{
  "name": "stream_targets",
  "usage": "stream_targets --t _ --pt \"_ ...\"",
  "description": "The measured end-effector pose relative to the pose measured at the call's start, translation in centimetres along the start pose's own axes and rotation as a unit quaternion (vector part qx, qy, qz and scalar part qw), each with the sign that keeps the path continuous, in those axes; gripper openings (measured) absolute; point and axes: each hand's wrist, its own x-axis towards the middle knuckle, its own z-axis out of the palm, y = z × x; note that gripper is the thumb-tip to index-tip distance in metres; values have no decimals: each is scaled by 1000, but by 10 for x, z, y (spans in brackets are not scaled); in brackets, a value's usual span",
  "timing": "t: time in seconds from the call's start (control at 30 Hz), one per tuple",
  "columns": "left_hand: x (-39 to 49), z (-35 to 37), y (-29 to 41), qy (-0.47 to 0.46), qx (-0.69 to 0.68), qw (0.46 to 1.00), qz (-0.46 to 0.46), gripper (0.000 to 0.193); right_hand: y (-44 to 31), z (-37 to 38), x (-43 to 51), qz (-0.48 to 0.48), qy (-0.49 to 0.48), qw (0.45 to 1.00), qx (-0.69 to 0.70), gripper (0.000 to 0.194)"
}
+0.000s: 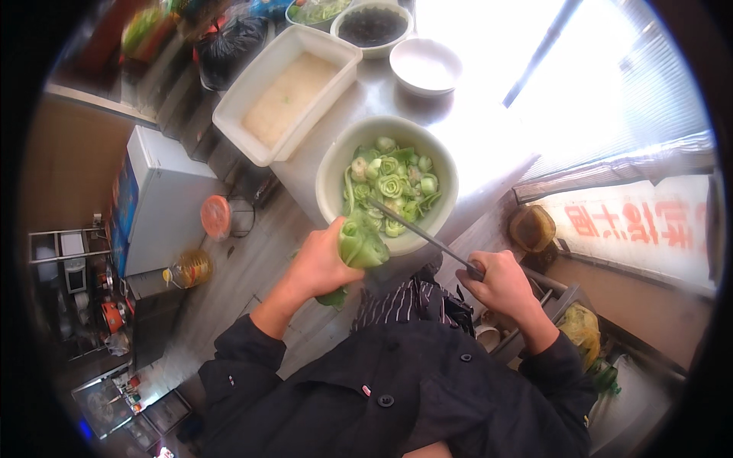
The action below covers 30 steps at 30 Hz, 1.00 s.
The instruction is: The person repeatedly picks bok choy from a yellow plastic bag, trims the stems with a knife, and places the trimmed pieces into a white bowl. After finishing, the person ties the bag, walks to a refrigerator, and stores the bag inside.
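In my left hand [320,260] is a head of leafy greens [362,243], its pale cut stem end turned towards the bowl. My right hand [503,283] grips the handle of a knife [418,230]. The blade slants up and left over the near rim, its tip close above the bowl's contents. Cut stem bases and loose green pieces [390,184] lie inside the large cream bowl [445,166]. Both hands are on the near side of this bowl. The lower leaves of the held head are partly hidden behind my left hand.
A white rectangular tub [312,127] with cloudy contents stands on the metal table [366,97]. Beyond the large bowl are a white bowl [426,67] and a bowl of dark food [372,26]. At left are a white freezer [172,194] and an oil jug [192,269].
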Motion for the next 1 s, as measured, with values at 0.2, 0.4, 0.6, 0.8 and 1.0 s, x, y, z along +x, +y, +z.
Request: stream_targets --t 0.2,0.4,0.6,0.8,1.0 --pt "-14 6 -6 68 -165 968 174 70 -4 27 -12 29 75 993 81 31" --pt "-10 4 -16 41 -306 934 181 53 -8 57 -32 115 85 936 321 29" --pt "14 24 -12 -96 -613 781 64 53 -15 86 -71 147 88 780 601 25" --pt "26 69 9 -209 -667 715 16 47 -6 110 -129 177 144 688 689 27" --pt "27 124 45 -304 -585 752 -9 54 10 141 -197 184 229 611 735 18"
